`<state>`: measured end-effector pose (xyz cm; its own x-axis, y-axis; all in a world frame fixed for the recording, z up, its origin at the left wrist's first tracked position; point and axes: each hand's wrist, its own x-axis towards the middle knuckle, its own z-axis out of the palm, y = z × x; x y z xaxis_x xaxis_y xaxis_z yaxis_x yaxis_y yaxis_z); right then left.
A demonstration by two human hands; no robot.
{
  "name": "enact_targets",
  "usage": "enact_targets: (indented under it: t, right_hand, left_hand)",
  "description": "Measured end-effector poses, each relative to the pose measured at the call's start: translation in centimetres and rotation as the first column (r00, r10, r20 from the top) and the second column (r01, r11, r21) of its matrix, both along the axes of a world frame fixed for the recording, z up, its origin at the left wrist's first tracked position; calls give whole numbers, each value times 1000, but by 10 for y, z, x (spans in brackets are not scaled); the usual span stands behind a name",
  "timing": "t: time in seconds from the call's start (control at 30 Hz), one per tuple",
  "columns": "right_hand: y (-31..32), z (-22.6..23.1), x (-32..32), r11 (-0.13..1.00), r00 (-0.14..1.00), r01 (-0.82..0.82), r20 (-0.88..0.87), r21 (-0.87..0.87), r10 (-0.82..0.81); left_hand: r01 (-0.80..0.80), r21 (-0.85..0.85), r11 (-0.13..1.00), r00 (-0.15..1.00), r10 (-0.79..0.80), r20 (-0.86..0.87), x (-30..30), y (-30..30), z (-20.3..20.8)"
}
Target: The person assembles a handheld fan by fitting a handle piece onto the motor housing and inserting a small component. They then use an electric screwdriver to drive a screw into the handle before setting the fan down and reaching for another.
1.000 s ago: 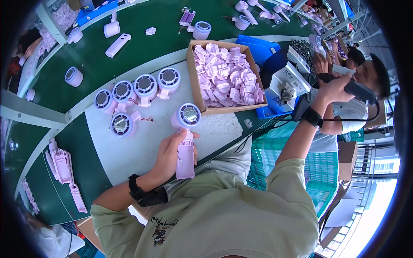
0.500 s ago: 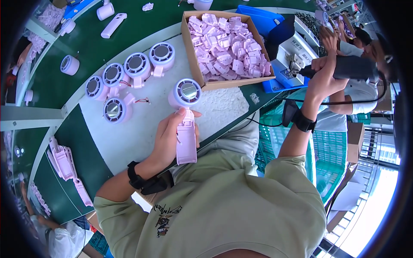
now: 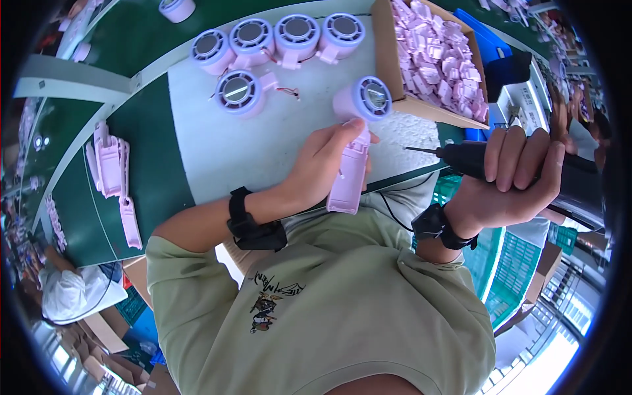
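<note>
Green tabletop ahead. We grip pink handheld fan in left fingers, black screwdriver in right fingers.

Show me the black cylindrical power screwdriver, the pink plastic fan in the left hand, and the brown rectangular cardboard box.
Black cylindrical power screwdriver (image 3: pixel 465 158), head view: front of its body.
Pink plastic fan (image 3: pixel 351 164), head view: its hollow handle.
Brown rectangular cardboard box (image 3: pixel 386 52), head view: its left wall.

Head-worn fisheye, near, downward over left hand, right hand
</note>
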<state>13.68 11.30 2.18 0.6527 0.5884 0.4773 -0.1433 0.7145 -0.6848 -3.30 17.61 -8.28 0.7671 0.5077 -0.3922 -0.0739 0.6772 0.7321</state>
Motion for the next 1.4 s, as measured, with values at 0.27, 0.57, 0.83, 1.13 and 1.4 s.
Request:
enact_targets:
  t: [0.27,0.57,0.83,1.13,1.4]
  right_hand:
    - [17,-19,-40,992,992,-128,10,0,128]
    - [24,-21,-51,988,988,-149,-39,27,150]
    - [27,-17,-53,994,994,-112,-12,-15,112]
    - [28,-18,-52,996,996,-79,33,-51,81]
    - [30,-15,-54,994,999,-25,27,-104,28]
  left_hand:
    - [-3,18,1000,1000,3,23,-15,-1,-7]
    - [31,73,997,990,-41,137,-18,0,-10]
    - [17,68,998,981,-30,194,-15,3,-10]
    - [14,48,999,982,-23,189,-13,2,-7]
    - [49,160,986,986,-73,149,-14,4,-8]
